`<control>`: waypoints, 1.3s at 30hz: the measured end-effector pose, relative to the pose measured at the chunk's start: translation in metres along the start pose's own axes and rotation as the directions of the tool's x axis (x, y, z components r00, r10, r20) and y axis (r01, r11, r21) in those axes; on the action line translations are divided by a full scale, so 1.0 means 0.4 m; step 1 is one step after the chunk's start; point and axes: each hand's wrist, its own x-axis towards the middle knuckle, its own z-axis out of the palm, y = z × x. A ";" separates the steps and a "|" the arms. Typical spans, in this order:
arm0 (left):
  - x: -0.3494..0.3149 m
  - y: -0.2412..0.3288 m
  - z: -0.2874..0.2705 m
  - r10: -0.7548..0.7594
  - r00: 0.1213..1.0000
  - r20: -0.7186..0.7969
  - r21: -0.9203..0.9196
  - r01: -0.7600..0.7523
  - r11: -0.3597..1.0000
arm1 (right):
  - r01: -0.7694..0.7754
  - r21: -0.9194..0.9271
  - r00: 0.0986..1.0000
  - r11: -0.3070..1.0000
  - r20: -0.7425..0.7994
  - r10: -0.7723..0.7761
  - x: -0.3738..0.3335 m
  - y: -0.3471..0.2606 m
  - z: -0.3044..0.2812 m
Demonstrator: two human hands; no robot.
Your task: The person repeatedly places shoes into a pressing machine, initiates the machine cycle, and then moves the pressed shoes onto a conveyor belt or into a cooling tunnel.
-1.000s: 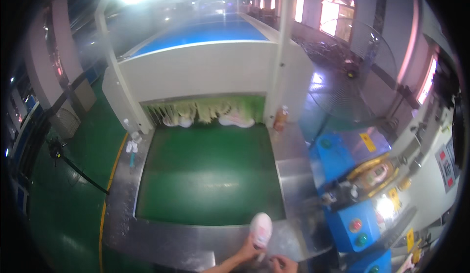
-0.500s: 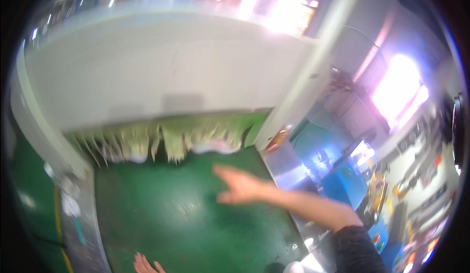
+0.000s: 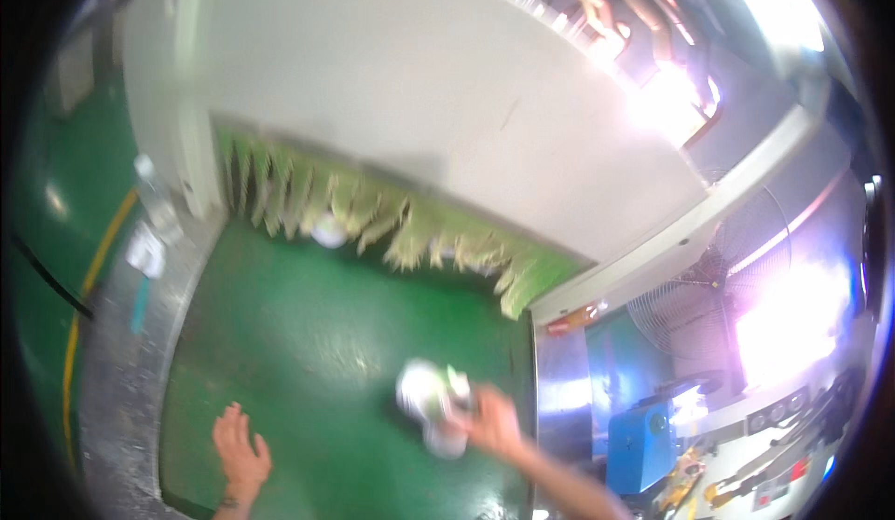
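My right hand is closed on a white rounded object, held over the green surface right of the middle. Motion blurs this object, which has a second rounded lobe below and some green on it; its kind cannot be made out. My left hand is over the left part of the green surface, fingers apart and holding nothing. Beyond both hands, a row of pale yellow-green, finger-ended pieces hangs under a large light grey panel. A small white round thing shows among them.
On the grey ledge at left stand a clear bottle and a crumpled white piece. At right are an orange-brown item on a metal strip, a large wire fan, a blue box and several tools.
My right hand, empty before, now holds the white rounded object. My left hand has come further into view. The whole view has tilted and shifted.
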 end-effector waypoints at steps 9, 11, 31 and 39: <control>0.260 0.394 -0.219 0.470 -0.195 0.861 -0.064 0.875 0.481 | 0.578 0.199 0.814 0.791 -0.196 -0.546 -0.535 -0.151 -0.169; 0.145 0.629 -0.357 0.536 0.141 0.832 -0.292 0.934 0.207 | 0.693 0.056 0.703 0.718 -0.271 -0.658 -0.547 -0.143 -0.247; -0.227 1.327 -0.037 0.658 0.591 0.466 -0.856 0.489 0.167 | -0.030 0.989 0.549 0.142 -0.103 0.830 -1.096 0.250 -0.203; -0.055 2.003 0.564 0.969 0.161 0.187 -0.839 -0.487 0.243 | 0.065 0.989 0.519 0.130 -0.145 0.842 -1.019 0.270 -0.372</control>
